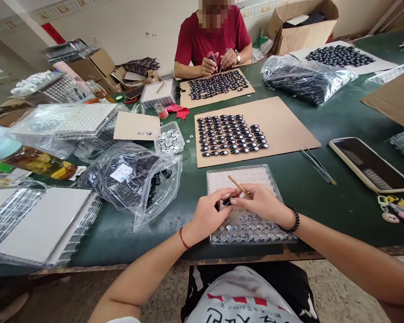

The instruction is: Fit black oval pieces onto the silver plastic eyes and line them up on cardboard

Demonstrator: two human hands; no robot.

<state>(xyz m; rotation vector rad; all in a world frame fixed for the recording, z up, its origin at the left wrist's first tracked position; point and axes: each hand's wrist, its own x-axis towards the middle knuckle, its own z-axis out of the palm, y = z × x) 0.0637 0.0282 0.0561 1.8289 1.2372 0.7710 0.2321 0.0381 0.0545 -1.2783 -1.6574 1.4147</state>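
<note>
My left hand (212,211) is closed on a small black oval piece (226,202), held above a clear plastic tray (210,179). My right hand (261,204) grips a thin wooden stick (237,185), and its fingertips also touch the black piece. Rows of round, clear and silvery parts (252,236) fill the tray's near cells; the far part looks white. Beyond the tray lies a brown cardboard sheet (286,121) with rows of black oval pieces (227,134), each with a pale shiny spot. What exactly my fingers press is partly hidden.
Tweezers (318,166) and a phone (370,163) lie at right. At left are a clear bag of black pieces (121,175), a small tub of silvery discs (170,140) and a lidded jar (33,159). Across the table, a person (212,42) works over another board.
</note>
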